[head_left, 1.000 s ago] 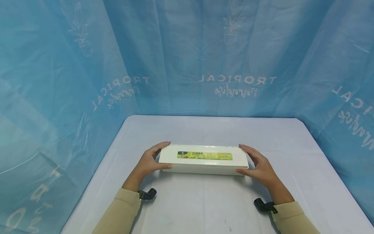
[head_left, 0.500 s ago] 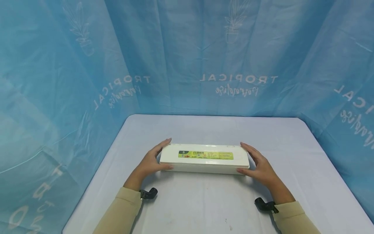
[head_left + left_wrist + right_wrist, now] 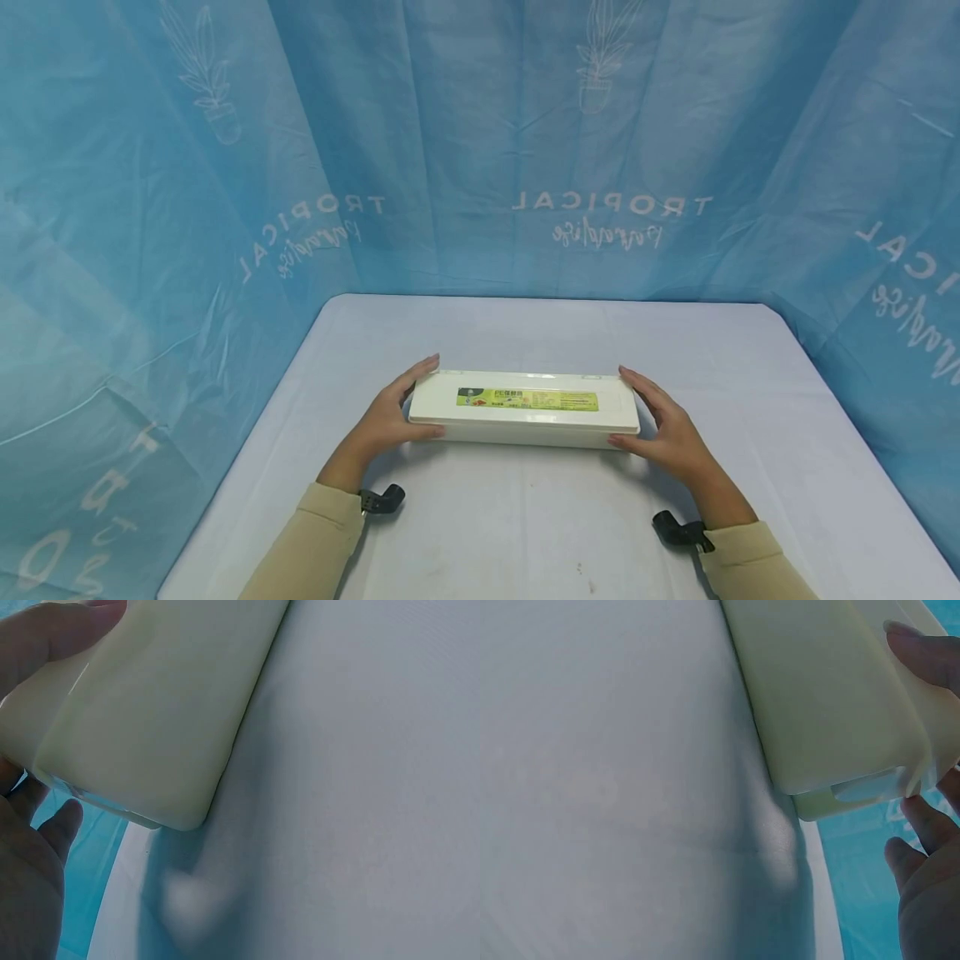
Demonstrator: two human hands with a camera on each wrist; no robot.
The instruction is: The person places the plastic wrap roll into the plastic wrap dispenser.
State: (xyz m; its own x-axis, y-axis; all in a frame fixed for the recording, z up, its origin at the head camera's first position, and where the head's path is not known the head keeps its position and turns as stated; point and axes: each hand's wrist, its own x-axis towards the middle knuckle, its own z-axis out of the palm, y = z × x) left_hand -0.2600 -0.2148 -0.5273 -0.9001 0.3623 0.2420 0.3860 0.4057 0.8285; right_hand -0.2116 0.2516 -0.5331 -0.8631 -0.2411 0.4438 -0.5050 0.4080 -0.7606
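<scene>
A long white cling film box (image 3: 525, 423) with a yellow-green label (image 3: 527, 400) lies lengthwise across the middle of the table, its lid down. My left hand (image 3: 386, 421) grips its left end, thumb on the near side and fingers round the far corner. At the opposite end my right hand (image 3: 671, 433) holds it the same way. In the left wrist view the thumb (image 3: 56, 634) presses the front face of the box (image 3: 157, 712). The right wrist view has the right thumb (image 3: 926, 656) on the box (image 3: 825, 697) near its lid edge.
The white-covered table (image 3: 510, 517) spreads around the box, with a few small dark marks near the front. Blue curtains (image 3: 480, 150) with mirrored lettering hang behind and at both sides. A black wrist camera (image 3: 382, 500) sits on the left wrist, another camera (image 3: 678, 531) on the right.
Both hands keep their hold on the ends of the box. The left fingertips have shifted slightly toward the far side; the box stays nearly in place.
</scene>
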